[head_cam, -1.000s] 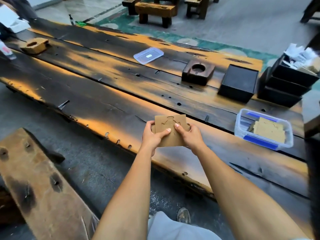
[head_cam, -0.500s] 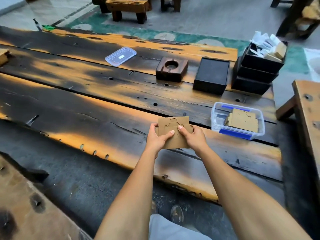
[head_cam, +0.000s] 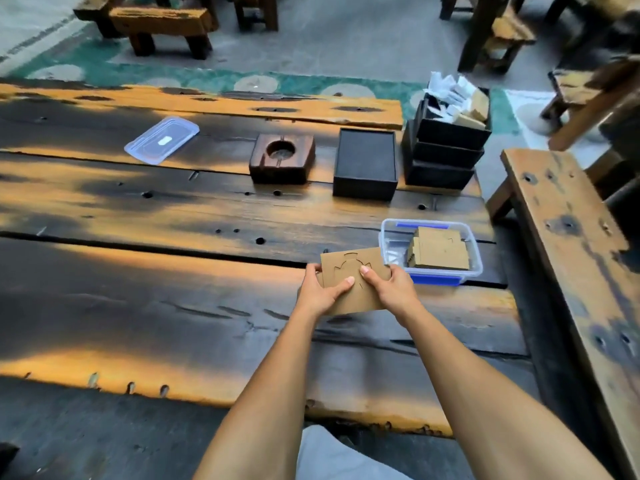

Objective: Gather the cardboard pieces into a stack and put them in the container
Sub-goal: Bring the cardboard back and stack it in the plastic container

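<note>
Head view
Stack [head_cam: 349, 271]: held above the table [head_cam: 173, 306], between both hands.
Left hand [head_cam: 320, 292]: pinches the stack's 9 o'clock edge.
Right hand [head_cam: 391, 289]: pinches its 3 o'clock edge.
Container [head_cam: 474, 268]: at 2 o'clock from the hands, just beside; cardboard [head_cam: 438, 252] inside.

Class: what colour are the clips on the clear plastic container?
Blue, on the container; seen in the head view.

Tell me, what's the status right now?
Both hands, left and right, grip the cardboard stack. Clear container just right, already holding cardboard. Nothing between them.
</note>
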Available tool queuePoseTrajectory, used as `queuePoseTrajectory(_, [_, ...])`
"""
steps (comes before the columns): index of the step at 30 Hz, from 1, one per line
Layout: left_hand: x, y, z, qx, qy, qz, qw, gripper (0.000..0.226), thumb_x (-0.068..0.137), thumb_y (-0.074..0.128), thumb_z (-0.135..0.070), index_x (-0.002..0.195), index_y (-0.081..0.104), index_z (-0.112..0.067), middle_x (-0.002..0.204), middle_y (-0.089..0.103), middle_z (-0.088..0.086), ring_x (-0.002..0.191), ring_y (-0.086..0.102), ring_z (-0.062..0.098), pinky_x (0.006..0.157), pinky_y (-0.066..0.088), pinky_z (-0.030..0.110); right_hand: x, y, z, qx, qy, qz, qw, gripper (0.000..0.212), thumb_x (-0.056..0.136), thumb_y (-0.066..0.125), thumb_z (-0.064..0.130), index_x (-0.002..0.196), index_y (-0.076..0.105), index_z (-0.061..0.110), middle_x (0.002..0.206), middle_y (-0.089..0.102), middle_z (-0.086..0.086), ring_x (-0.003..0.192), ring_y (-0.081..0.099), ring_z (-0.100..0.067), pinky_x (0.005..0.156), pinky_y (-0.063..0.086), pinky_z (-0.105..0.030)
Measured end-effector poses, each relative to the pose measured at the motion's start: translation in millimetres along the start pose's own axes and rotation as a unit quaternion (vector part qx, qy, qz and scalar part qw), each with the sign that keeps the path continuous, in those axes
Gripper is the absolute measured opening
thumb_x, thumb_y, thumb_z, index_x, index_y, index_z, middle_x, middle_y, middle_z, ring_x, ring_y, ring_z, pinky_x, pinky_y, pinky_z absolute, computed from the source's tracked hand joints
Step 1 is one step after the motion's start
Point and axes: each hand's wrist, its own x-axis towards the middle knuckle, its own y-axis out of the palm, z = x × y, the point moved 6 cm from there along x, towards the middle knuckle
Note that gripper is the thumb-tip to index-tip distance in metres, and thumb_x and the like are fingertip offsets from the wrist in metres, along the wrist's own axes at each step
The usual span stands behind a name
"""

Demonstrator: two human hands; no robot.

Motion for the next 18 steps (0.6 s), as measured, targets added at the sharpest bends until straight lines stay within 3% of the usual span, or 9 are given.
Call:
queuePoseTrajectory(2, [12.9, 8.8, -9.1, -0.018, -0.007, 0.016, 1.000, 0.073, 0.069, 0.094, -0.040, 0.124, 0.050, -0.019, 0.118, 0.069, -0.001, 0.105, 0.069, 0.016, 0.094, 0.059, 0.042, 10.7, -9.4, 5.2, 0.001, 0.003, -0.016, 1.000, 0.060, 0.070, 0.077, 0.065, 0.107, 0.070, 0.018, 0.103, 0.074, 0.002, 0.096, 0.070, -0.018, 0.090, 0.057, -0.042])
queuePoseTrajectory(5, [27.9, 23.8, -21.7, -0.027, -0.014, 0.055, 0.998, 0.075, 0.066, 0.094, -0.045, 0.124, 0.051, -0.023, 0.119, 0.070, -0.002, 0.105, 0.069, 0.016, 0.091, 0.060, 0.043, 19.2, -25.0, 9.7, 0.012, 0.010, -0.033, 0.999, 0.035, 0.084, 0.078, 0.046, 0.106, 0.066, 0.021, 0.100, 0.070, 0.004, 0.091, 0.067, -0.013, 0.083, 0.055, -0.033])
queuePoseTrajectory(10, [42.7, 54.3, -34.7, -0.045, -0.035, 0.092, 0.994, 0.074, 0.072, 0.093, -0.033, 0.131, 0.049, -0.021, 0.123, 0.069, 0.002, 0.107, 0.069, 0.019, 0.095, 0.059, 0.044, 36.7, -52.1, 4.5, 0.034, 0.025, -0.054, 0.998, 0.025, 0.089, 0.075, 0.039, 0.100, 0.062, 0.021, 0.095, 0.068, 0.008, 0.084, 0.062, -0.002, 0.069, 0.048, -0.020])
queuePoseTrajectory(12, [45.4, 65.6, -38.5, -0.050, -0.042, 0.095, 0.993, 0.068, 0.077, 0.091, -0.024, 0.131, 0.049, -0.019, 0.121, 0.069, 0.002, 0.105, 0.069, 0.018, 0.095, 0.058, 0.041, 44.1, -60.3, 2.7, 0.036, 0.035, -0.056, 0.997, 0.034, 0.085, 0.077, 0.047, 0.101, 0.064, 0.020, 0.102, 0.070, 0.003, 0.092, 0.066, -0.011, 0.078, 0.052, -0.028])
queuePoseTrajectory(16, [54.9, 92.3, -50.4, -0.030, -0.042, 0.091, 0.994, 0.064, 0.083, 0.085, -0.017, 0.135, 0.047, -0.016, 0.123, 0.067, 0.006, 0.109, 0.067, 0.022, 0.100, 0.055, 0.043, 63.9, -81.0, -7.7, 0.027, 0.038, -0.058, 0.997, 0.076, 0.062, 0.072, 0.076, 0.108, 0.070, 0.016, 0.107, 0.074, 0.000, 0.101, 0.069, -0.020, 0.094, 0.056, -0.045])
queuePoseTrajectory(18, [59.8, 109.4, -54.6, -0.028, -0.048, 0.090, 0.994, 0.063, 0.085, 0.083, -0.016, 0.135, 0.045, -0.016, 0.125, 0.066, 0.007, 0.113, 0.066, 0.024, 0.102, 0.054, 0.043, 73.4, -93.3, -11.3, 0.026, 0.036, -0.059, 0.997, 0.076, 0.060, 0.070, 0.076, 0.107, 0.069, 0.016, 0.107, 0.074, 0.000, 0.102, 0.069, -0.021, 0.094, 0.056, -0.046])
